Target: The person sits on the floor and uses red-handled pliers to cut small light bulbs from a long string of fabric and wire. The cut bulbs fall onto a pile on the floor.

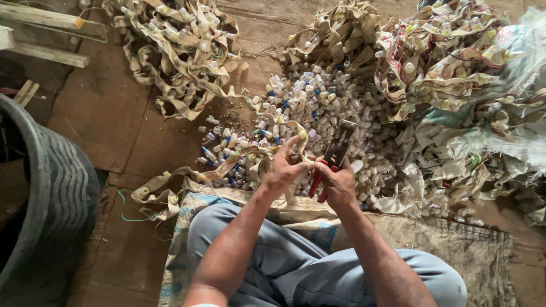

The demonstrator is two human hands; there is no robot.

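1. A heap of small white plastic caps and tubes, some with blue ends point(318, 108), covers the brown floor straight ahead of the seated person, spreading from the hands up towards the far strips.
2. Tangled beige fabric strips with small fittings fastened along them lie in piles: one at the upper left point(182, 45), one at the top centre point(341, 28) and a larger one at the upper right point(449, 51).
3. A crumpled woven plastic sack, whitish with green and red patches point(512, 113), lies under and beside the right-hand pile.
4. The left hand point(284, 167) is closed in a pinch on a beige strip point(227, 165) that trails off to the left across the floor, ending in loops near a thin green wire point(128, 213).
5. The right hand point(340, 185) is wrapped round the red handles of a pair of dark metal pliers point(336, 153), whose head points up over the heap, just beside the left fingertips.
6. A dark ribbed rubber tub point(57, 193) stands at the left edge, well apart from the hands.
7. Wooden slats point(51, 34) lie at the upper left corner.
8. The person sits on a worn woven mat with blue patches point(187, 216), knees in grey trousers point(296, 267) at the bottom.
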